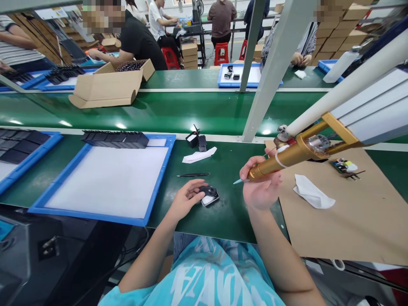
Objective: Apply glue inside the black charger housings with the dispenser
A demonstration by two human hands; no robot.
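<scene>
My left hand [187, 197] pinches a small black casing [210, 199] with a white inside, resting on the green bench in front of me. Its fingertips lie over the casing's left side and hide part of it. Fingers of my right hand [262, 189] curl round a gold dispensing gun [276, 165] that slants down from the upper right. The gun's pale blue nozzle tip [237, 181] points left, to the right of the casing and apart from it. Black tweezers [194, 174] lie just beyond my left hand.
Left stands a blue-rimmed tray [145, 219] with a row of black cases [116, 139]. Behind the tweezers are a white wipe [199, 155] and small black parts [201, 142]. Brown cardboard [357, 225] at right bears another wipe [314, 192] and a circuit board [344, 165]. A metal post [270, 72] rises ahead.
</scene>
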